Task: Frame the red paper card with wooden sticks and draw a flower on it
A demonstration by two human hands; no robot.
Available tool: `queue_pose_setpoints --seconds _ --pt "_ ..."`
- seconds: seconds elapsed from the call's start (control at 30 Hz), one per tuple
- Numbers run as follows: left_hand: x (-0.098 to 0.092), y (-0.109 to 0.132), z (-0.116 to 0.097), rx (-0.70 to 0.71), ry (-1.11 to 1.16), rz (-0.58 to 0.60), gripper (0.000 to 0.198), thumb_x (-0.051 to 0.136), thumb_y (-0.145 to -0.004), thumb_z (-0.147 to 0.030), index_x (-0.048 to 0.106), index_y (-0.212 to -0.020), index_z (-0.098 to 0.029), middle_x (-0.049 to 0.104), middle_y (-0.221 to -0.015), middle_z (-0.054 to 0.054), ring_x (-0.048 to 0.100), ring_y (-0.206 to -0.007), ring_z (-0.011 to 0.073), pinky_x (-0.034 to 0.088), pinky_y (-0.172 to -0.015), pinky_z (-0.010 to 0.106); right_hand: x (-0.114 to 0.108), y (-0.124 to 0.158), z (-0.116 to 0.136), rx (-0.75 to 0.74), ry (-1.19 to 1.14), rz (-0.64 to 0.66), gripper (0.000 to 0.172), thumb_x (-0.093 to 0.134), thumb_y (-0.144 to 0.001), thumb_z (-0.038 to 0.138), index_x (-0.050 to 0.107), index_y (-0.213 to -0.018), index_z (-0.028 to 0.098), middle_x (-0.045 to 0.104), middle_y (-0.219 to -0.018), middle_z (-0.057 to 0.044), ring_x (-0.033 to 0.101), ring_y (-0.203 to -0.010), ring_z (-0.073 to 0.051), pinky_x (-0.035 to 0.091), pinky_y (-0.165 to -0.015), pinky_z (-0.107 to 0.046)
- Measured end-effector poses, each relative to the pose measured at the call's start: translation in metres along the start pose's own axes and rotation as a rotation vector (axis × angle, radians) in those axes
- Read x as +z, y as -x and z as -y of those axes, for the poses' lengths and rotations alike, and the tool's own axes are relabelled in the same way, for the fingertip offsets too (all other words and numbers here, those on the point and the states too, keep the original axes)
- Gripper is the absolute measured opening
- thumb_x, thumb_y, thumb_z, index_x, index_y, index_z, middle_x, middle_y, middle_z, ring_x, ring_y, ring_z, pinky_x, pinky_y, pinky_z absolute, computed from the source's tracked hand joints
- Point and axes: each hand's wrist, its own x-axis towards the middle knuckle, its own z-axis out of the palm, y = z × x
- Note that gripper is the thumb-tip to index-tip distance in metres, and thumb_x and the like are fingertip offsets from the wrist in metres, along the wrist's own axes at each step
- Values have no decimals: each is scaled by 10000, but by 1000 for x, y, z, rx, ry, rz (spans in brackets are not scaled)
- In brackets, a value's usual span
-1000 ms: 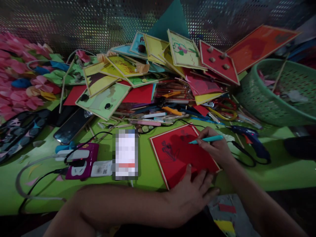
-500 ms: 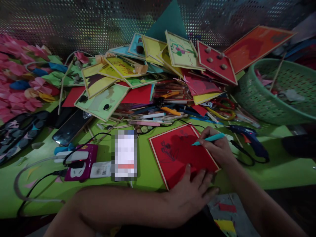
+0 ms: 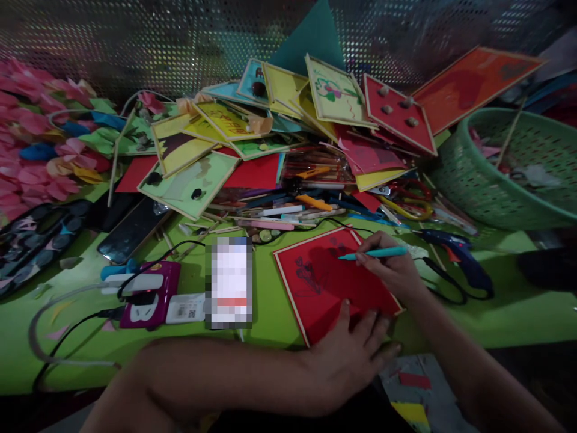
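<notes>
A red card (image 3: 333, 288) with pale stick edging lies tilted on the green table, dark flower-like line drawings on its left and upper parts. My left hand (image 3: 349, 358) rests spread over the card's lower edge, fingers apart. In my right hand (image 3: 390, 267) is a teal pen (image 3: 376, 252), pinched between the fingers, its tip over the card's upper middle near a small dark drawing. Whether the tip touches the card cannot be made out.
Left of the card are a lit phone (image 3: 229, 282) and a purple power socket (image 3: 153, 294) with cables. A glue gun (image 3: 464, 258) lies right. Behind are framed cards (image 3: 193, 180), pens, scissors (image 3: 408, 201) and a green basket (image 3: 505, 180).
My right hand has shifted the pen slightly left and up over the card, toward the small upper drawing. My left hand stays spread on the card. The whole view has shifted slightly.
</notes>
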Motion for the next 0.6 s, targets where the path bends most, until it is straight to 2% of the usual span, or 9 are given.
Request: queue_pose_setpoints --seconds 0.17,0.37,0.6 --pt "-3 -1 1 28 -45 69 548 279 -1008 -212 373 -1541 -297 404 -1611 83 430 -1434 299 399 -1019 613 2 0 -3 -7 62 14 136 663 -898 345 594 -867 232 645 -707 -5 577 -637 -167 441 -586 -296" --pt "2 0 -1 0 -27 -7 522 348 -993 -233 452 -1496 -324 437 -1591 79 449 -1421 298 396 -1022 612 3 0 -1 -7 52 9 150 667 -889 360 592 -866 233 650 -701 -4 590 -624 -166 449 -570 -293" --pt "6 0 -4 -25 -29 -15 526 327 -1000 -237 435 -1507 -332 417 -1604 73 431 -1427 296 371 -1047 615 3 1 -1 2 104 16 146 664 -890 361 592 -876 235 644 -707 -1 588 -618 -166 445 -567 -289"
